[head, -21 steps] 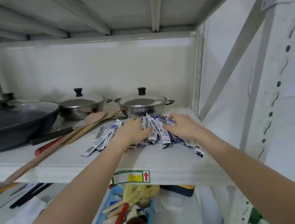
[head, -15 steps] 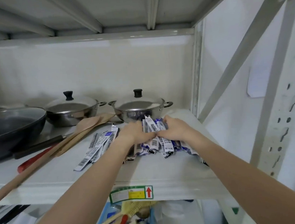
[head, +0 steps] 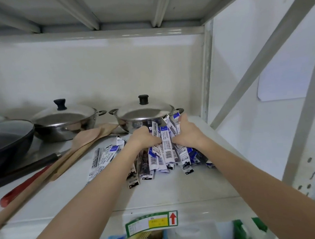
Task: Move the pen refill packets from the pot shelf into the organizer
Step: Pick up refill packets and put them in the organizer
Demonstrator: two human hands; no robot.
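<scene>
Bright even light, soft shadows; glare on pot lids (head: 142,109); edges warped, blurred.

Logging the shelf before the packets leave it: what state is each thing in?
Bundle: gathered upright between both hands.
Loose packets: flat on shelf.
Right pot: lidded.
Left pot: lidded.
Left hand: closed on bundle.
Right hand: closed on bundle.
Spatulas: lying flat.

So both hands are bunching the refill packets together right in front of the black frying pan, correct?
Not quite. Both the left hand and right hand are bunching the refill packets, but in front of the right-hand lidded steel pot, as the head view shows. The black frying pan sits far off to the left.
</scene>
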